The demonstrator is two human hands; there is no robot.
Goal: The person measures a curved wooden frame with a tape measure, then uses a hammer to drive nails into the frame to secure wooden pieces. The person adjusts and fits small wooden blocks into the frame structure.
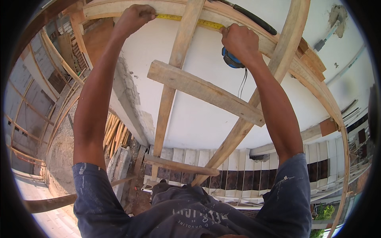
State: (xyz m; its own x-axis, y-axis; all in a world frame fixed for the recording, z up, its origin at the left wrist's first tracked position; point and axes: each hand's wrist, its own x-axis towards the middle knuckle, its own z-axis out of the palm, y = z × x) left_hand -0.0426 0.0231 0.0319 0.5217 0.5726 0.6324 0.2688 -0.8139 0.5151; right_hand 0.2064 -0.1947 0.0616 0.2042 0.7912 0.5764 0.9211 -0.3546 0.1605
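White wall point(206, 115) behind a timber frame point(174, 59), yellow tape point(186, 20) stretched along the top beam point(119, 8), left hand point(135, 18) closed, pinching its end against the wood, right hand point(240, 39) gripping the blue tape case point(231, 60) just below the beam.

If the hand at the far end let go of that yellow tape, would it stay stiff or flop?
The yellow tape looks thin, so it would probably sag or spring back toward the blue case in the right hand. The left hand pins it flat on the plank.
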